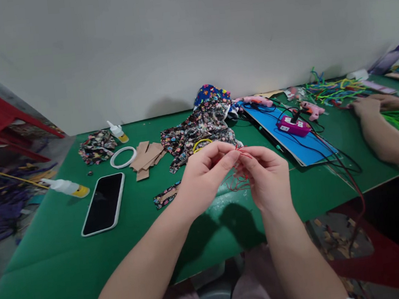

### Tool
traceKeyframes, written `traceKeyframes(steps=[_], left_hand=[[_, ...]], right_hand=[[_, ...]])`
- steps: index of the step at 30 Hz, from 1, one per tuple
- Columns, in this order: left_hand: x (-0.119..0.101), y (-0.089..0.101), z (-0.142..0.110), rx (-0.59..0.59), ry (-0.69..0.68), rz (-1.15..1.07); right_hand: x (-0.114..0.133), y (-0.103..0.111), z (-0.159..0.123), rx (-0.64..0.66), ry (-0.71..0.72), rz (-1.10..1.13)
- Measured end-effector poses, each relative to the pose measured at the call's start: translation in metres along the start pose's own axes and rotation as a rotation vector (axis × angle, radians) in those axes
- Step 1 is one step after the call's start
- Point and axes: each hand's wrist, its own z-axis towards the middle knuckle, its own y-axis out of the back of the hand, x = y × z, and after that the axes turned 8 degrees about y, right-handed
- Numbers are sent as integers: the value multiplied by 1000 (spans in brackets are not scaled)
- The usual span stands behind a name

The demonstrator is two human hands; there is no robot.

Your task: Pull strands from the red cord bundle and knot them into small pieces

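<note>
My left hand (204, 175) and my right hand (268, 173) meet above the middle of the table, fingertips pinched close together. Between them runs thin red string (243, 151), held by both hands. Loose loops of it hang below the fingers over the tabletop. Just behind my left hand lies a yellow ring (201, 143), partly covered by the hand. Dark floral fabric (197, 126) spreads out behind it. A small floral strip (166, 196) with a brown patch lies beside my left wrist.
Left on the green table (54, 260) are a phone (103, 204), a white ring (123, 157), brown card pieces (146, 157) and two glue bottles. A purple power strip (293, 125) sits on a blue folder (313, 149), near pink glue guns. Another person's arms (383, 130) are at right.
</note>
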Motion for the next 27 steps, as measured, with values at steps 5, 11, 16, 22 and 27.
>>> traceKeyframes(steps=[5,11,16,22,27], left_hand=[[0,0,1,25,8,-16],[1,0,2,51,37,-55],[4,1,4,37,27,-81],[6,1,6,50,38,-129],[7,2,7,92,105,-150]], right_hand=[[-1,0,1,-16,9,-6],[-2,0,1,-16,10,-17],[-4,-1,2,-20,14,-43],[-6,-1,2,-11,28,-40],[-6,-1,2,-15,30,-18]])
